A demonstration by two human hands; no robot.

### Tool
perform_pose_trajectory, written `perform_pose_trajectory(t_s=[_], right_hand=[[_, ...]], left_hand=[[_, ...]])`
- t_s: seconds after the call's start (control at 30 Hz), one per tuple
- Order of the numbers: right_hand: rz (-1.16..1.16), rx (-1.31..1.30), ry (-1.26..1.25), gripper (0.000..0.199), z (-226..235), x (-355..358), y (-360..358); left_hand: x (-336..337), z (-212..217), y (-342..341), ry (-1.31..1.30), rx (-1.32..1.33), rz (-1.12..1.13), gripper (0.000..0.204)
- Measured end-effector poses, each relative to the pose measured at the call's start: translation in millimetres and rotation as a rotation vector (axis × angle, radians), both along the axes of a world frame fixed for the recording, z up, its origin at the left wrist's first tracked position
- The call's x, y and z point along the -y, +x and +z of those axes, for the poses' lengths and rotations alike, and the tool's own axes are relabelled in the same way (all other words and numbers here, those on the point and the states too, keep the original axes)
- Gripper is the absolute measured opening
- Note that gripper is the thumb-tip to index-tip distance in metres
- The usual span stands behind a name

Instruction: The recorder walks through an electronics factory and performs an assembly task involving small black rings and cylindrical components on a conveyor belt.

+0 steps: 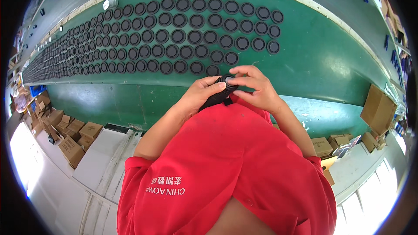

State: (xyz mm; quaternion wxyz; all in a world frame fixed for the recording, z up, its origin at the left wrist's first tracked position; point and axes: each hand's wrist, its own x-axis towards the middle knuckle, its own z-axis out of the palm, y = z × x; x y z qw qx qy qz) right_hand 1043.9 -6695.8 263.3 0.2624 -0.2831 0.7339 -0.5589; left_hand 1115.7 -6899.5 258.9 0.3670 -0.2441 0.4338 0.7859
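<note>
Rows of black round caps (174,35) covered the green bench (331,56) from the far left, well packed, edges nearly touching. I saw my left hand (201,95) closed around a stack of black caps (217,96), held just above the bench's near edge. My right hand (254,88) pinched the top cap with its fingertips (235,79). I judged a loose pinch could drop that cap onto the nearest row and knock neighbours askew.
</note>
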Motion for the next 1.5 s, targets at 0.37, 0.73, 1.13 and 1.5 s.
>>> perform_pose_trajectory(t_s=[0.37,0.73,1.13,1.5], right_hand=[[-0.638,0.463,0.21,0.016,-52.0,-15.4,-11.8],[-0.221,-0.625,0.496,0.042,-49.8,9.2,-8.1],[-0.207,-0.621,0.508,0.044,-56.3,12.6,-14.9],[-0.143,0.805,-0.06,0.019,-14.5,3.7,2.5]], left_hand=[[-7.6,1.9,-12.3,-0.027,0.036,-0.069,0.051],[-8.2,-2.9,-6.0,-0.024,-0.005,-0.061,0.048],[-6.1,2.8,-7.6,-0.019,-0.01,-0.06,0.05],[-5.8,2.7,-4.1,-0.041,-0.065,-0.108,0.048]])
